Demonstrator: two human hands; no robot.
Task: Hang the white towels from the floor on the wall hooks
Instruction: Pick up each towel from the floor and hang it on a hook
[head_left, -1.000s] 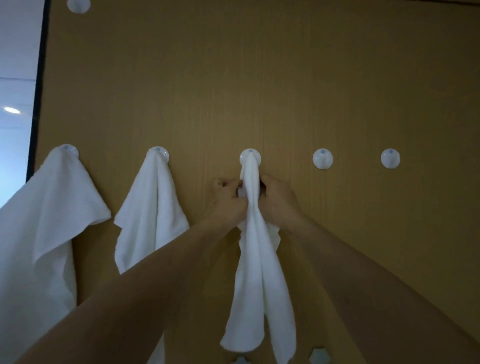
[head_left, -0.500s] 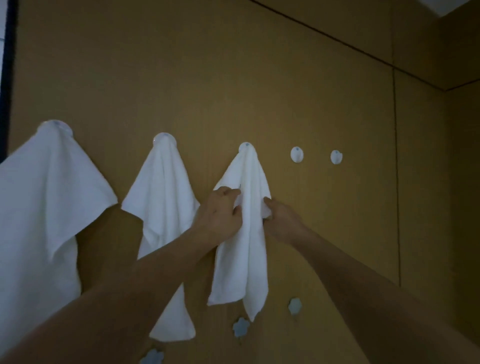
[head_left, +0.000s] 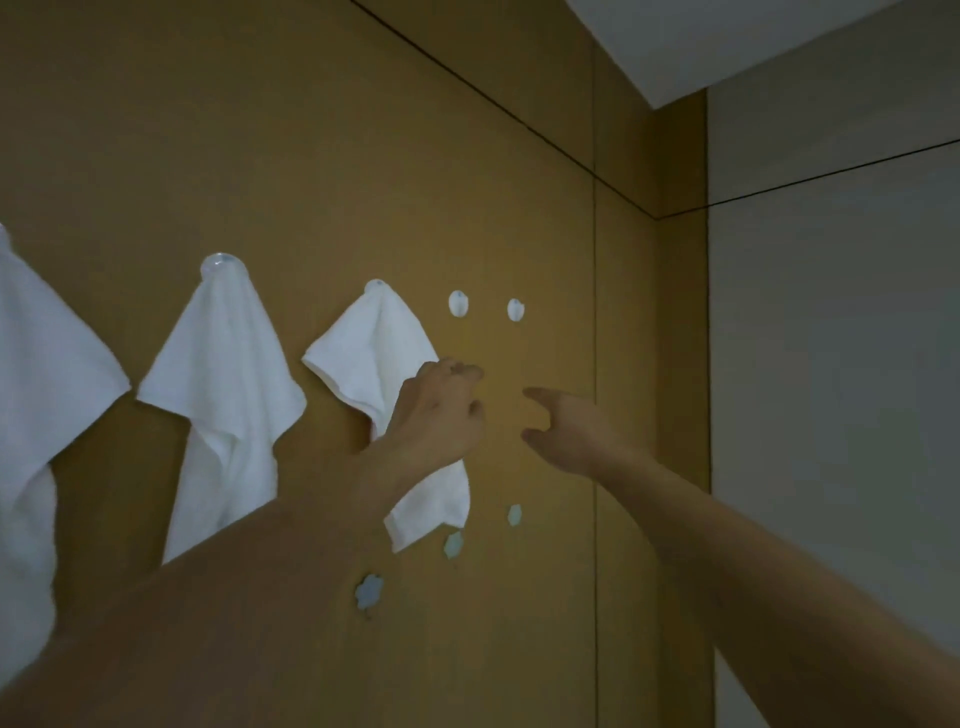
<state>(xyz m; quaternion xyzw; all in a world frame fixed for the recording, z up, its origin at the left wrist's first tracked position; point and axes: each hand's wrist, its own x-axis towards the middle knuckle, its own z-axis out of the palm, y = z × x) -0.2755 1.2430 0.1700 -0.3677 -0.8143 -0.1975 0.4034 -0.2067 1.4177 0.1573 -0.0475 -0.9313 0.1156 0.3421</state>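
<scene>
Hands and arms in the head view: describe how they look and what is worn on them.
Both the left hand and the right hand are bare, with no gloves. No ring, watch or bracelet can be made out in the dim light. Both forearms are uncovered as far as the frame shows, with no sleeve in view.

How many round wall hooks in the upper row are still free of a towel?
2. Both sit right of the third towel: the nearer free hook beside it, and the far free hook next along. More hooks may lie outside the view.
</scene>
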